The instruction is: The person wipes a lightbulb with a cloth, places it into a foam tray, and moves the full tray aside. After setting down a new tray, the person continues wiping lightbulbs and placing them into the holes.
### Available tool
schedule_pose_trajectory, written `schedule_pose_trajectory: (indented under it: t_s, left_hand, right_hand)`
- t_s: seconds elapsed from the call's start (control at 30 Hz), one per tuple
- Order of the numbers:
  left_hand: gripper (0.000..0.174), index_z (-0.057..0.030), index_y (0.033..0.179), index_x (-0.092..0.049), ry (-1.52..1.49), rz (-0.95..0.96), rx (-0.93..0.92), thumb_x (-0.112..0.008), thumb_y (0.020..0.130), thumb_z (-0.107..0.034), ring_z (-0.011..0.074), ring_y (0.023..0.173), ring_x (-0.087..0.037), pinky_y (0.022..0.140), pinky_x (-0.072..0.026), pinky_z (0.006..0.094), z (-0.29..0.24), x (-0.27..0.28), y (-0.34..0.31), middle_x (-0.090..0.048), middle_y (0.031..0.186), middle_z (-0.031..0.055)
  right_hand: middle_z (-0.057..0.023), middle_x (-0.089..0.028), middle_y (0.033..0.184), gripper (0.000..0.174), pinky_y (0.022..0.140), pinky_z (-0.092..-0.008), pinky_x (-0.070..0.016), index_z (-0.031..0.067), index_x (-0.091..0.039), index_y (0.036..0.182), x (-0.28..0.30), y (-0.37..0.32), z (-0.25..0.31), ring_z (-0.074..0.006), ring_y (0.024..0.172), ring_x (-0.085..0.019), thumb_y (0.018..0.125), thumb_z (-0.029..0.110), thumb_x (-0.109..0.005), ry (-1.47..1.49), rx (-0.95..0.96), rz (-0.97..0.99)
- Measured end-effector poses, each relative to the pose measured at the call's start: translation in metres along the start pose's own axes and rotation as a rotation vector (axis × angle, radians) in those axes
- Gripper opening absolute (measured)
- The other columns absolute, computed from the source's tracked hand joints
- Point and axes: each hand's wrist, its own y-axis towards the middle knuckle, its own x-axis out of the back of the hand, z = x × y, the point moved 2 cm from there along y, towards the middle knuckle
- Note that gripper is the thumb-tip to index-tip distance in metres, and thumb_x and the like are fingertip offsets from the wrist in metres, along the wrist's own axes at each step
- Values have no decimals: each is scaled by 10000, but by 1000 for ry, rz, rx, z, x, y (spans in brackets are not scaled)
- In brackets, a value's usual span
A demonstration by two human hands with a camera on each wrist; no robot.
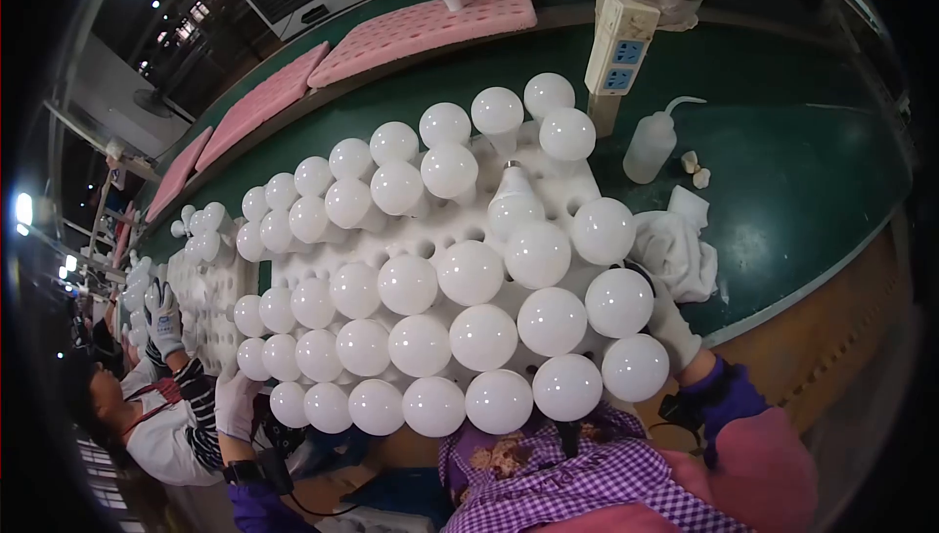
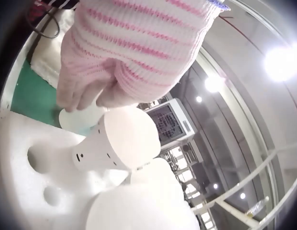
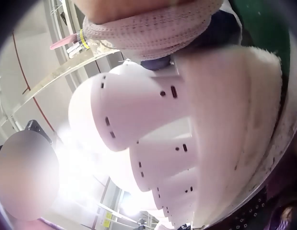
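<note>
A white foam tray (image 1: 367,250) with rows of holes bears many round white light bulbs (image 1: 408,286), most with domes up. One bulb (image 1: 514,202) lies with its metal cap up among the others. My gloved right hand (image 1: 671,326) grips the tray's right end; in the right wrist view the dark blue part of the glove (image 3: 158,62) reaches over the edge beside a bulb (image 3: 139,108). My gloved left hand (image 1: 235,403) is at the tray's left end, its fingers (image 2: 73,93) bent down close to an end bulb (image 2: 81,119); whether they hold it I cannot tell.
A second foam tray (image 1: 210,313) with bulbs continues the line on the left, where another person (image 1: 152,416) works. Pink foam pads (image 1: 421,34) lie along the back. At right stand a squeeze bottle (image 1: 648,147), a white cloth (image 1: 677,249) and a socket post (image 1: 622,44).
</note>
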Motion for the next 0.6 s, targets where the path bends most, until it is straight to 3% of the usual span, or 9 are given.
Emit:
schedule_pose_trajectory:
  t_s: [0.03, 0.07, 0.13, 0.17, 0.27, 0.33, 0.4, 0.43, 0.6]
  left_hand:
    - [399, 8, 1287, -472, 19, -33, -66, -494, 899, -78, 180, 952, -596, 750, -491, 252, -1, 6, -2, -576, 1175, 107]
    - [409, 23, 1305, -443, 188, -304, -168, -454, 898, -25, 182, 1063, -548, 864, -457, 256, -2, 12, -9, -520, 1255, 125]
    - [406, 22, 1300, -449, 172, -481, -587, -448, 894, -4, 194, 1133, -510, 966, -396, 275, -39, -29, -40, -503, 1275, 139]
    - [422, 18, 1297, -452, 133, -453, -659, -459, 875, 24, 205, 1145, -503, 989, -379, 290, -61, -63, -63, -499, 1280, 142]
    - [493, 3, 1260, -485, 256, -180, -844, -575, 777, 50, 254, 1133, -518, 999, -376, 323, -116, -177, -136, -527, 1243, 157]
    - [507, -23, 1112, -573, 588, 233, -1233, -710, 625, -31, 320, 1042, -563, 841, -473, 370, -154, -242, -172, -585, 1094, 164]
    - [486, -78, 1106, -591, 682, 635, -1386, -712, 640, -147, 281, 967, -576, 738, -510, 368, -169, -295, -195, -573, 1100, 110]
    - [592, -109, 1108, -579, 750, 684, -1467, -746, 542, -160, 318, 1004, -566, 748, -516, 380, -167, -315, -206, -563, 1143, 95]
    - [416, -142, 1103, -576, 1097, 688, -1730, -638, 693, -155, 249, 896, -570, 631, -515, 327, -155, -377, -230, -523, 1086, 70]
  right_hand:
    - [-86, -594, 1131, 383, 918, -282, -424, -11, -516, 1206, 5, 3, 7, -148, 1044, -538, 908, 229, -521, -59, -85, 105]
    - [-86, -594, 1131, 383, 918, -282, -424, -11, -516, 1206, 11, 11, 2, -148, 1044, -538, 908, 229, -521, -68, -91, 107]
    - [-101, -588, 1149, 378, 925, -277, -417, -19, -500, 1236, 22, 22, -15, -151, 1070, -525, 912, 176, -505, -78, -2, 154]
    - [-107, -591, 1158, 387, 934, -282, -413, -25, -485, 1258, 27, 25, -16, -169, 1074, -533, 918, 160, -493, -84, -147, 111]
    - [-117, -597, 1137, 366, 942, -294, -424, -15, -500, 1240, 40, 33, 1, -180, 1082, -544, 910, 143, -523, -226, 120, -68]
    - [-125, -596, 1134, 319, 939, -314, -441, -2, -518, 1210, 49, 39, 8, -198, 1072, -559, 930, 152, -503, -543, 202, -42]
    - [-136, -577, 1173, 445, 929, -353, -463, 18, -508, 1217, 56, 54, -20, -275, 1028, -584, 955, 375, -460, 820, -193, -56]
    - [-137, -586, 1163, 481, 915, -350, -475, 16, -522, 1204, 60, 56, -17, -270, 1017, -590, 947, 418, -457, 947, -227, -19]
    - [-144, -632, 1105, 508, 853, -341, -511, 3, -595, 1120, 77, 48, -19, -254, 965, -623, 929, 460, -481, 1292, -260, 24]
